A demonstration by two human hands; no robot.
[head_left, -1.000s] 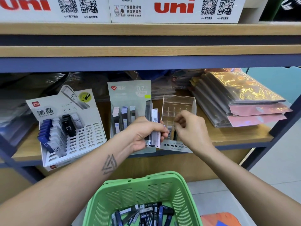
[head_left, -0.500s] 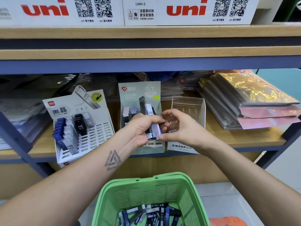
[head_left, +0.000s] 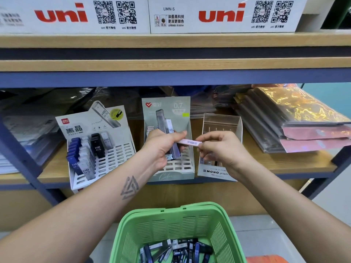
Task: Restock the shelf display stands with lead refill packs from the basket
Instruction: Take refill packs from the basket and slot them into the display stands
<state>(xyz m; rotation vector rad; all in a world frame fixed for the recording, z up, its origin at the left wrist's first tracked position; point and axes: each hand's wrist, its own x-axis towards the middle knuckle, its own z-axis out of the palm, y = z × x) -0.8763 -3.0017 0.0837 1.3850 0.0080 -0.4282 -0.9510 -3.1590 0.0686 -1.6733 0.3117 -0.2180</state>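
Note:
My left hand (head_left: 161, 147) grips a small bundle of lead refill packs (head_left: 171, 133) upright in front of the middle 0.7 display stand (head_left: 167, 109). My right hand (head_left: 220, 145) pinches one white pack (head_left: 190, 142) by its end, lying sideways between the two hands. To the left stands a white slotted stand (head_left: 121, 152) with blue, white and black HB 0.5 packs (head_left: 81, 158). At the right is a clear MONO stand (head_left: 221, 122). Below, the green basket (head_left: 174, 221) holds several loose packs (head_left: 176, 251).
Stacked shiny plastic folders (head_left: 296, 118) fill the right of the wooden shelf (head_left: 284, 164). Uni boxes (head_left: 222, 14) sit on the shelf above. Dark blue frame posts (head_left: 20, 158) run at left and right. Wrapped stock lies behind the stands.
My right hand has drawn one white pack out of the bundle in my left hand and turned it sideways. Both hands moved slightly up.

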